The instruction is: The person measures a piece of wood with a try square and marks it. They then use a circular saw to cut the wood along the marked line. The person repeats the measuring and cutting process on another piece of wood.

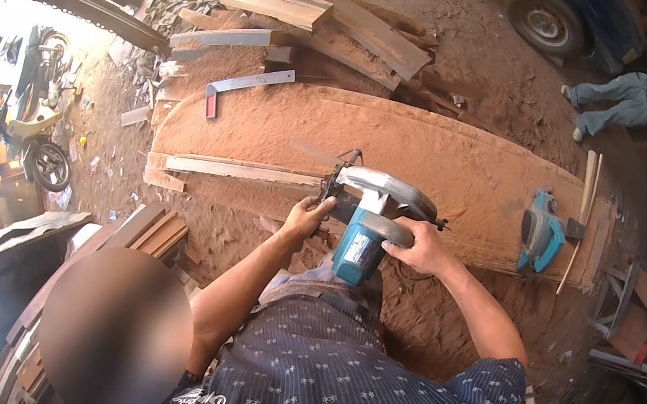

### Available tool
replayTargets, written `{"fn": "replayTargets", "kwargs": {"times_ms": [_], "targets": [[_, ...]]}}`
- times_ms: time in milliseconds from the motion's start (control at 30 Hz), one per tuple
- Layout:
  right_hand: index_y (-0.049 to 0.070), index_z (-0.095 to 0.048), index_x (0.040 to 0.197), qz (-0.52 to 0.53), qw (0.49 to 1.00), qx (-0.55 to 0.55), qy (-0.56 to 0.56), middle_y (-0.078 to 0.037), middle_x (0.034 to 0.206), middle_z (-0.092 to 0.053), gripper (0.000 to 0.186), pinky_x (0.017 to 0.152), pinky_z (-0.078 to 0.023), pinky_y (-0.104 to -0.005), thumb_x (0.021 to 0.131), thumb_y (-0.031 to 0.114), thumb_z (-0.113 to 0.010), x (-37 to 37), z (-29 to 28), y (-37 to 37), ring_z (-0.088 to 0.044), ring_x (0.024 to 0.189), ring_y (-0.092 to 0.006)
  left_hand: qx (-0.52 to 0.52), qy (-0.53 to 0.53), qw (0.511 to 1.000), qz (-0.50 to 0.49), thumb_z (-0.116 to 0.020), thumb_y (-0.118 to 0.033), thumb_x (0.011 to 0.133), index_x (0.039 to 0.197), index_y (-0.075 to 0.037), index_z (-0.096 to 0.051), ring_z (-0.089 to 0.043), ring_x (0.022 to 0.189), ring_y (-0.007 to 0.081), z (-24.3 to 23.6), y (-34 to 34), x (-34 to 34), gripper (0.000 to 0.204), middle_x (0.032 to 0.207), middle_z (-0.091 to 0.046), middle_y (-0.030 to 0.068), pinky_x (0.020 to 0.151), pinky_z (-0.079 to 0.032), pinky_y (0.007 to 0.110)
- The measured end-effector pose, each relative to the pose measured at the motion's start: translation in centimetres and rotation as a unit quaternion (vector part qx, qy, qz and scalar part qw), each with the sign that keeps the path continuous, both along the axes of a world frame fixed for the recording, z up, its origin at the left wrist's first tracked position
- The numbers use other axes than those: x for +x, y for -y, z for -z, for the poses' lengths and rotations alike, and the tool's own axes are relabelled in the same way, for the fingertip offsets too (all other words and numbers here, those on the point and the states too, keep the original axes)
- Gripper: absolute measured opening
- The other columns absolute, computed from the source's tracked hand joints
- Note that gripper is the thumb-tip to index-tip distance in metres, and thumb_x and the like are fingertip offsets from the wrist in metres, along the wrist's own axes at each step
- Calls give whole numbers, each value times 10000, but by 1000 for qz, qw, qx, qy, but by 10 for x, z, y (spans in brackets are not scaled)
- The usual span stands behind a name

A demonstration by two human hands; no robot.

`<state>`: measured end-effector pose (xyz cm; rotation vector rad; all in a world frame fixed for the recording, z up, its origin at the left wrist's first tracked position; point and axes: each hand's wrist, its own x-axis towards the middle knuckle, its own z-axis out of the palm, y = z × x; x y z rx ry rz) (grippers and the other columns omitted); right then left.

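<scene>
My right hand (423, 249) is wrapped round the rear handle of a teal and silver circular saw (360, 250). The saw sits over the near half of a sawdust-covered workbench (449, 158). At the saw's left side, my left hand (305, 219) grips the edge of its dark base plate, thumb on top; part of its fingers is hidden. A long narrow wooden strip (247, 174) lies on the bench, its right end meeting the base plate. The blade's lower part cannot be seen.
A metal try square (251, 82) lies at the bench's far left edge. A teal electric planer (540, 232) rests at the right end beside thin sticks (582, 217). Planks (278, 5) are piled behind. A person (640, 100) reclines at far right; a motorcycle (37, 114) stands left.
</scene>
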<state>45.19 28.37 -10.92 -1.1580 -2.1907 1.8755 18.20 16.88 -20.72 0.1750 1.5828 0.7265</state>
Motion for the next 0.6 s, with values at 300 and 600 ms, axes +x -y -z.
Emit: {"fn": "replayTargets", "kwargs": {"times_ms": [300,600], "targets": [[4,-669,1080,-104,992,63,-14,-200,1012,-733,318,828,-549,-436,842,191,-766,-15,20,-12,-708,975,-365,-24,14,997,-66,-791,-401,915,1093,-6,-589,-655,652,152,19,11,-5,478,848,-646,77,521,-557,284],[26,-688,1089,-136,988,73,-2,-185,1018,-734,343,840,-554,-439,792,174,-775,-26,17,-13,-699,992,-375,-19,19,992,-121,-800,-276,909,1045,-12,-577,-647,626,154,32,30,-4,371,836,-660,80,499,-510,292]]}}
